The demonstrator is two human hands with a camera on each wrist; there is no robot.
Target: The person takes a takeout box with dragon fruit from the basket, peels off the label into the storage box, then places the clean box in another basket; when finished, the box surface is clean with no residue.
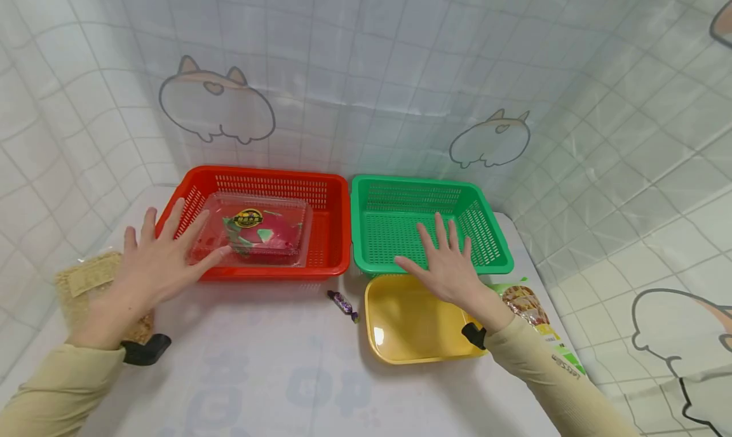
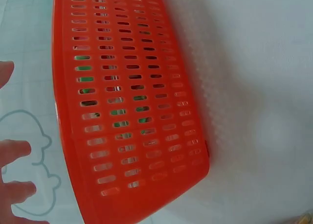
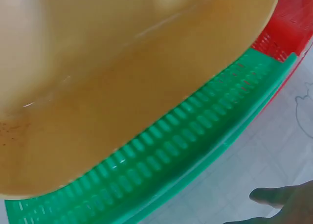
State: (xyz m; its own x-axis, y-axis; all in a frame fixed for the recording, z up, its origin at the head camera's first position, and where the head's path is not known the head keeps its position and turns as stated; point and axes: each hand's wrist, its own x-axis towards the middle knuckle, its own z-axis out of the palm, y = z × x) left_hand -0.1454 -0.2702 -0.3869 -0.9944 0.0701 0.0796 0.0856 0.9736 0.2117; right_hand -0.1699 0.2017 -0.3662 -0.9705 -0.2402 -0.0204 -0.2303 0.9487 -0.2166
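Note:
Fingers spread, my left hand [image 1: 161, 259] hovers over the near left corner of the red basket [image 1: 274, 272] and holds nothing. Inside that basket lies a clear plastic box [image 1: 300, 234] with a dragon fruit [image 1: 274, 232] under a black and yellow label. My right hand [image 1: 448, 265], also spread and holding nothing, is above the yellow tray [image 1: 406, 322] and the near edge of the green basket [image 1: 394, 237]. In the left wrist view, the slotted side of the red basket [image 2: 127, 111] fills the middle. The right wrist view has the yellow tray [image 3: 122, 87] in front of the green basket [image 3: 161, 150].
A purple-wrapped candy [image 1: 343, 303] lies on the white table [image 1: 257, 361] left of the tray. Partly behind the left forearm is a bag of tan, grainy food [image 1: 86, 278]. A green and yellow food packet [image 1: 528, 307] lies beyond the right wrist. Patterned curtains [image 1: 343, 75] enclose the table.

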